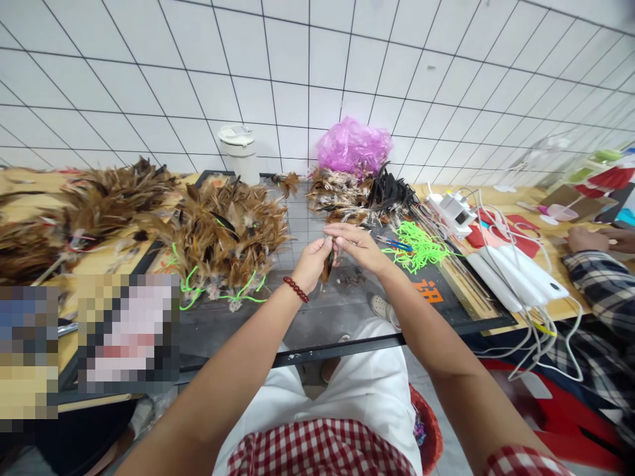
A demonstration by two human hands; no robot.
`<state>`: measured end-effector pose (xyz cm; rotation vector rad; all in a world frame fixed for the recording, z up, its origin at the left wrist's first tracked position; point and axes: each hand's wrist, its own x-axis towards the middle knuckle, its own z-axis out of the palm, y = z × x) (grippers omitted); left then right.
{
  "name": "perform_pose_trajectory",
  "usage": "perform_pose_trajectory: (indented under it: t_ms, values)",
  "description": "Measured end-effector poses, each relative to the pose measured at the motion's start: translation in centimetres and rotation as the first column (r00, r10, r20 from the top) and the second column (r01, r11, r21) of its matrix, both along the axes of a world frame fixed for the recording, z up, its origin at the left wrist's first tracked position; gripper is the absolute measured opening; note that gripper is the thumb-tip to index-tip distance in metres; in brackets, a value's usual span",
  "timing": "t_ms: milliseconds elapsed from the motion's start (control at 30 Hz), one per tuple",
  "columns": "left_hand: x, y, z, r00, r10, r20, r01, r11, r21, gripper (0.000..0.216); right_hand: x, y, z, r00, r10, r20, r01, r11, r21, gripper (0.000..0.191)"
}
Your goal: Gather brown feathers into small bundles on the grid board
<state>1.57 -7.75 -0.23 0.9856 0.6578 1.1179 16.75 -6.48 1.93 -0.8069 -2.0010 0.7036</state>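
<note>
My left hand (pixel 312 263), with a dark red bead bracelet (pixel 296 289) on the wrist, is closed around a small bunch of dark brown feathers (pixel 328 264) that hangs below the fingers. My right hand (pixel 358 246) meets it from the right, fingers pinched on the top of the same bunch. Both hands hover over a glass table top (pixel 317 317). A big heap of brown feathers (pixel 225 231) with neon green cords lies just left of my hands. A tangle of neon green cord (pixel 421 246) lies to the right.
More feather piles (pixel 99 201) spread to the left; black and mixed feathers (pixel 367 192) and a pink plastic bag (pixel 353 145) sit behind. A white lidded cup (pixel 241 153) stands by the tiled wall. White devices with cables (pixel 510 274) lie right, near another person's plaid sleeve (pixel 595 271).
</note>
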Motion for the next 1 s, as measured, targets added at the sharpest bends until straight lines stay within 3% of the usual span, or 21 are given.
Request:
perform_pose_trajectory:
  t_ms: [267,467,667,867,1000]
  values:
    - [-0.2,0.0,-0.2,0.999,-0.012,-0.045,0.011,1.0,-0.02,0.032,0.4,0.5,-0.2,0.997,0.059,-0.057,-0.069,0.977,-0.2,0.045]
    - [-0.4,-0.2,0.1,0.997,-0.074,-0.021,0.073,0.997,-0.023,0.031,0.4,0.3,0.2,0.995,0.058,-0.086,-0.074,0.979,-0.192,0.039]
    - [-0.3,-0.3,0.4,0.996,-0.087,-0.013,0.087,0.996,-0.005,0.032,-0.2,0.5,-0.3,0.984,-0.057,-0.168,0.012,0.967,-0.256,0.038]
    - [-0.3,-0.3,0.3,0.986,-0.168,-0.001,0.168,0.986,0.003,0.031,-0.6,0.4,-0.8,0.954,-0.044,-0.297,-0.029,0.971,-0.236,0.033]
    - [-0.2,0.0,0.2,0.994,-0.11,0.008,0.11,0.994,0.025,0.032,-0.7,0.4,-0.8,0.937,-0.099,-0.336,0.016,0.971,-0.239,0.034]
